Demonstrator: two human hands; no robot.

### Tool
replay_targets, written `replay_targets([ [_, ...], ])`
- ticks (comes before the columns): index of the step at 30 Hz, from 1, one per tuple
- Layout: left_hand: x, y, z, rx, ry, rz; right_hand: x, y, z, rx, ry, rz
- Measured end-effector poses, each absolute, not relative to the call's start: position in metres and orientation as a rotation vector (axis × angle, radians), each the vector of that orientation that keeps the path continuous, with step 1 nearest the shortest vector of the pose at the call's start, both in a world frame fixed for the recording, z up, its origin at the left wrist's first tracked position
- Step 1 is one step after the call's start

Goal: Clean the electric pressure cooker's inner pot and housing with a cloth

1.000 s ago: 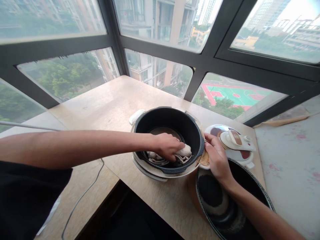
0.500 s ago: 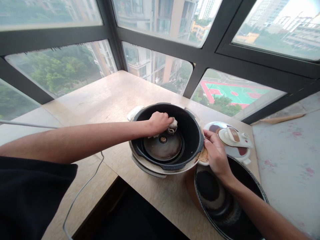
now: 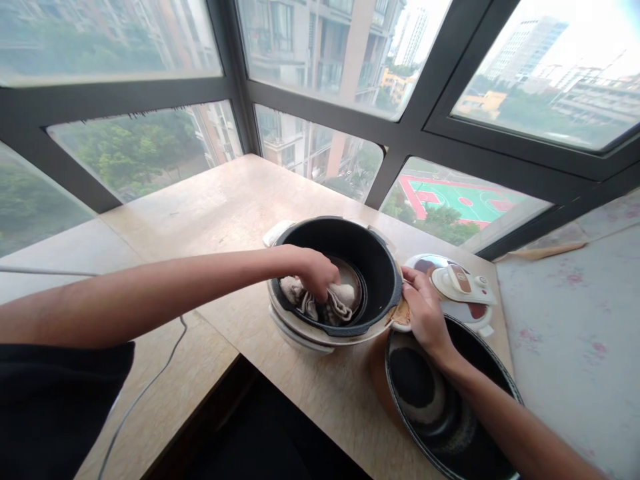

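In the head view, an electric pressure cooker (image 3: 383, 313) without its lid stands on the stone sill, its dark inside showing. My left hand (image 3: 316, 272) reaches down into it, closed on a crumpled pale cloth (image 3: 343, 299). The cloth lies against the near side of the cooker's inside, and part of the metal bottom shows beyond it. On the cooker's right side, my right hand (image 3: 423, 303) is closed around the side handle (image 3: 401, 313), whose surface looks brown and worn. Some of that hand's fingertips are hidden behind the rim.
A large dark pot (image 3: 450, 393) sits close at the right, under my right forearm. Behind it lies the cooker's lid (image 3: 457, 283), white with a shiny top. A grey cord (image 3: 150, 387) hangs over the left of the sill (image 3: 215, 200). Windows enclose the back; a flowered wall stands right.
My left hand has moved with the cloth from the far part of the cooker's inside to the near left side. My right hand keeps its hold. The view has tilted slightly.
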State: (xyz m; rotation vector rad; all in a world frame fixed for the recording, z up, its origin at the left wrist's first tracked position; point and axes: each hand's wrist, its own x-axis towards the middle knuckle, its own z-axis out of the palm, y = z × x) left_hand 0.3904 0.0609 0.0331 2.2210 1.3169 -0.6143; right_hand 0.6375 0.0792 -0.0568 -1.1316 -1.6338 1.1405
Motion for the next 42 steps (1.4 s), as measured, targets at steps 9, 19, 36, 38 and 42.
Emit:
replay_targets([
  [9,0.429,0.062,0.031,1.649,1.374,-0.102,0.631,0.077,-0.058,-1.107,-1.599,1.106],
  [19,0.459,0.083,0.009,1.035,1.628,0.773,0.628,0.076,-0.056,-1.094,-1.589,1.09],
  [36,0.364,0.057,0.062,2.439,2.178,-0.169,0.635,0.08,-0.058,-1.122,-1.69,1.063],
  [38,0.364,0.052,0.062,2.42,2.113,-0.235,0.636,0.081,-0.059,-1.127,-1.692,1.063],
  [42,0.371,0.043,0.052,2.411,1.897,-0.426,0.638,0.082,-0.06,-1.132,-1.719,1.047],
])
